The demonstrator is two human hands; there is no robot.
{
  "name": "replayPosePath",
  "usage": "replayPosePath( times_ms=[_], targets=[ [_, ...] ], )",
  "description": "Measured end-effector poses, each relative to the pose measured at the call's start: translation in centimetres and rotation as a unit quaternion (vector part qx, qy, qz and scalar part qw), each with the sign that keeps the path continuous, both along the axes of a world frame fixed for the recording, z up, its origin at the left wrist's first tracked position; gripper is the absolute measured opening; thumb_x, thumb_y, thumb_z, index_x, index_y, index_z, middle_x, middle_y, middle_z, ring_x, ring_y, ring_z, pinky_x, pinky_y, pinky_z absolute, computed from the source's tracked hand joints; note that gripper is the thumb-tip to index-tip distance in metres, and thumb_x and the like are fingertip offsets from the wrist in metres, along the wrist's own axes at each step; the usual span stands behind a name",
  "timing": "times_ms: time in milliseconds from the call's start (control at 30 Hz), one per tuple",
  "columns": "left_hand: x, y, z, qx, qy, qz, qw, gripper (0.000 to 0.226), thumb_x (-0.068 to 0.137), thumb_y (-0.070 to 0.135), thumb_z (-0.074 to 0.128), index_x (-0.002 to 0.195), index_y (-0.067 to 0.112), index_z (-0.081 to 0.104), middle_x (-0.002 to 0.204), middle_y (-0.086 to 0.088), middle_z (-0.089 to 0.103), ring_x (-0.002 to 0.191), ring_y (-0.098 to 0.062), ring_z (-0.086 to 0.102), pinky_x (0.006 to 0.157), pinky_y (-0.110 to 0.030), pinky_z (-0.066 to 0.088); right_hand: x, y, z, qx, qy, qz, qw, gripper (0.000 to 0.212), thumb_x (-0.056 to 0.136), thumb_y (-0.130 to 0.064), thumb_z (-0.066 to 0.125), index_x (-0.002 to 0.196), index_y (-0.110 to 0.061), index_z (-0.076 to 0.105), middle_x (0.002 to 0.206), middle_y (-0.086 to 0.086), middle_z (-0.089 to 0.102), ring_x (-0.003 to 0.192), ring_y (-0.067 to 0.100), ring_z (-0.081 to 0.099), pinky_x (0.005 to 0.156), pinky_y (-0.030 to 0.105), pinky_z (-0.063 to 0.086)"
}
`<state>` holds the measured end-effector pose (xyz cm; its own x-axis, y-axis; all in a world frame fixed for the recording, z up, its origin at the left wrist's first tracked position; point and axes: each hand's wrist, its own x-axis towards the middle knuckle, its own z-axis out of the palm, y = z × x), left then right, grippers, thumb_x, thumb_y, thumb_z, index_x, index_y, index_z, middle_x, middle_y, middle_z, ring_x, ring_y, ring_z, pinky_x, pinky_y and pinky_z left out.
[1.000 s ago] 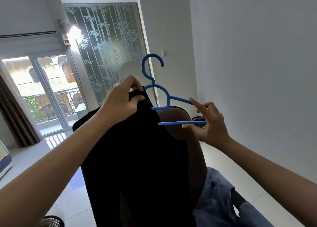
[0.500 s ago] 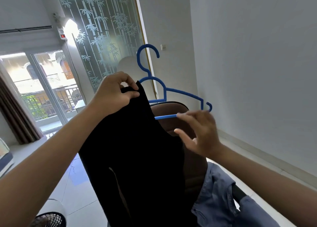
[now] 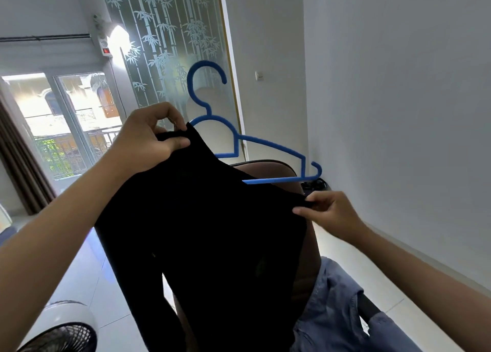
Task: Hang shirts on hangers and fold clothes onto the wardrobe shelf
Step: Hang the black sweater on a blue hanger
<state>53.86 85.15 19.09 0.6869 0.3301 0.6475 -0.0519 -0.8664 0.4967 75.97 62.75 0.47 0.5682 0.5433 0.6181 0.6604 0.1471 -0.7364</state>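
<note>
Left hand (image 3: 148, 141) pinches black shirt (image 3: 207, 232) at blue hanger (image 3: 239, 141) neck, right hand (image 3: 329, 213) pinches the shoulder edge below hanger's bare arm; a tug may unseat it.

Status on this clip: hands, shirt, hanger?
Left hand grips black shirt at collar. Right hand pinches its other shoulder. Blue hanger half inside, right arm exposed. Nothing in the way.
</note>
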Motion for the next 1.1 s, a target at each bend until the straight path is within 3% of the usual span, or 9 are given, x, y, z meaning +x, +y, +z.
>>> replayPosePath(
  times_ms=[133,200,367,500,633,733,900,1000,1100],
  targets=[
    [-0.9,0.0,-0.2,0.01,0.023,-0.014,1.0,0.03,0.076,-0.002,0.072,0.08,0.025,0.06,0.064,0.019,0.064,0.053,-0.002,0.057,0.052,-0.012,0.042,1.2,-1.8,1.7,0.016,0.047,0.0,0.999,0.038,0.049,-0.049,0.087,0.068,-0.018,0.075,0.069,0.025,0.066,0.064,0.035,0.064,0.069,0.048,0.053],
    [-1.1,0.0,-0.4,0.014,0.033,-0.021,0.999,0.028,0.077,-0.003,0.071,0.081,0.022,0.061,0.06,0.019,0.064,0.047,0.001,0.054,0.05,-0.008,0.04,1.5,-2.8,2.4,-0.018,0.043,0.014,0.999,0.037,0.051,-0.043,0.087,0.066,-0.012,0.073,0.067,0.031,0.061,0.059,0.026,0.058,0.06,0.04,0.048],
    [-1.1,-0.7,-0.8,0.094,0.059,-0.042,0.993,0.029,0.073,-0.006,0.074,0.079,0.02,0.064,0.061,0.022,0.062,0.048,0.0,0.054,0.053,-0.004,0.037,1.5,-4.7,4.9,-0.084,0.013,-0.014,0.996,0.022,0.053,-0.035,0.086,0.054,-0.021,0.068,0.053,0.012,0.063,0.049,0.014,0.055,0.053,0.023,0.043],
    [-0.3,-1.6,-1.4,0.113,0.039,-0.067,0.991,0.029,0.072,-0.006,0.074,0.08,0.021,0.064,0.069,0.02,0.064,0.055,-0.001,0.058,0.055,-0.004,0.038,1.2,-5.0,6.9,-0.075,-0.053,-0.052,0.994,0.02,0.054,-0.033,0.087,0.058,-0.029,0.069,0.064,0.005,0.07,0.063,0.024,0.067,0.066,0.034,0.052],
    [1.1,-2.8,-1.9,0.055,0.008,-0.084,0.995,0.025,0.074,-0.004,0.073,0.083,0.018,0.065,0.076,0.003,0.066,0.06,-0.009,0.063,0.056,-0.008,0.043,0.1,-3.6,8.9,-0.023,-0.096,-0.056,0.994,0.031,0.061,-0.005,0.086,0.067,-0.031,0.07,0.071,-0.009,0.072,0.071,0.012,0.07,0.077,0.025,0.056],
    [1.9,-3.6,-2.0,0.008,-0.01,-0.103,0.995,0.022,0.075,-0.006,0.072,0.085,0.013,0.066,0.078,-0.001,0.068,0.059,-0.008,0.065,0.056,-0.009,0.044,-0.9,-2.4,10.0,0.019,-0.117,-0.059,0.991,0.033,0.066,-0.002,0.083,0.073,-0.031,0.07,0.074,-0.009,0.072,0.076,0.013,0.07,0.083,0.028,0.056],
    [2.9,-4.7,-2.2,-0.023,-0.021,-0.139,0.99,0.023,0.077,-0.006,0.071,0.086,0.014,0.065,0.085,-0.007,0.069,0.058,-0.01,0.064,0.056,-0.015,0.045,-3.1,-1.1,12.7,0.006,-0.133,-0.039,0.99,0.027,0.074,-0.002,0.077,0.083,-0.025,0.07,0.084,-0.005,0.072,0.077,0.014,0.068,0.074,0.025,0.057],
    [2.9,-4.0,-2.2,-0.07,-0.008,-0.165,0.984,0.024,0.08,-0.004,0.069,0.09,0.018,0.064,0.089,-0.015,0.07,0.064,-0.027,0.068,0.061,-0.029,0.051,-3.1,-1.3,14.0,0.001,-0.132,-0.043,0.99,0.029,0.071,-0.001,0.078,0.079,-0.027,0.069,0.08,-0.005,0.072,0.074,0.016,0.068,0.073,0.028,0.057],
    [2.1,-2.5,-2.7,-0.076,0.004,-0.161,0.984,0.029,0.08,-0.003,0.068,0.086,0.026,0.066,0.08,-0.013,0.073,0.073,-0.04,0.068,0.068,-0.038,0.052,-2.5,-2.2,14.7,-0.004,-0.122,-0.043,0.992,0.025,0.069,0.006,0.078,0.081,-0.014,0.068,0.078,-0.005,0.071,0.075,0.01,0.069,0.076,0.022,0.055]
  ],
)
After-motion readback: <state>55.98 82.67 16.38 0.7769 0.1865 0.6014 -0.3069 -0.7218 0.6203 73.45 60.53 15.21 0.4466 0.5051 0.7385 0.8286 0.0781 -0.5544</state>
